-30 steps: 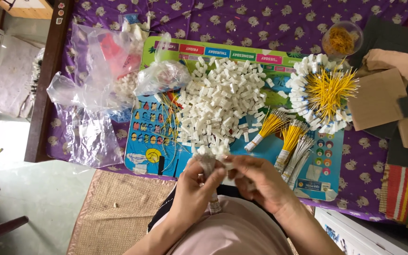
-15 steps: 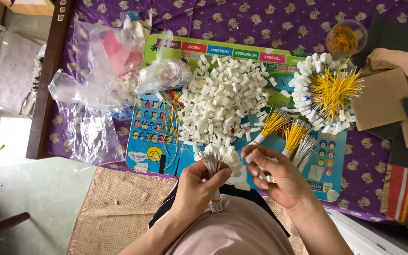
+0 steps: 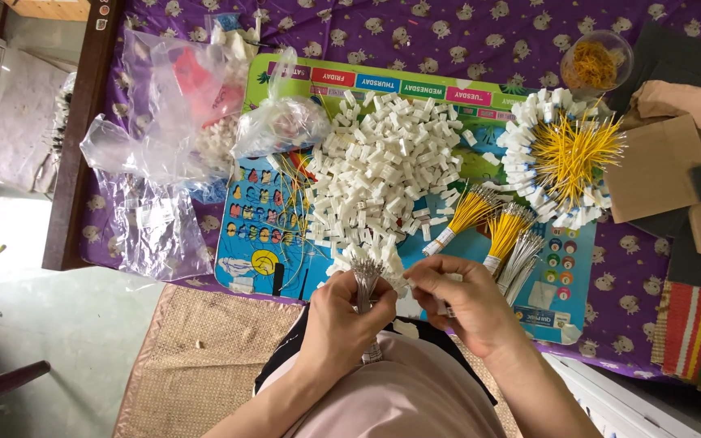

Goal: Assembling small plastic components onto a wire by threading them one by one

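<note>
The left hand [image 3: 342, 320] grips an upright wire bundle [image 3: 365, 280] with silvery tips, low at the frame's centre, just over the mat's near edge. The right hand [image 3: 464, 304] is curled beside it, fingertips pinched on something too small to tell. Just beyond lies a heap of white connectors [image 3: 387, 174] on a bright picture mat [image 3: 265, 235], which carries a row of coloured label blocks along its far edge. Right of the heap lie yellow wire bundles [image 3: 488, 219] and a ring [image 3: 557, 158] of white connectors with yellow wires pointing inward. Clear plastic bags [image 3: 160, 154] crowd the left, one reaching the table's [image 3: 70, 186] dark wooden edge. A clear cup [image 3: 594, 65] stands far right, brown card [image 3: 659, 166] beside the ring. Bare floor [image 3: 50, 324] opens left of a woven mat [image 3: 204, 365]
</note>
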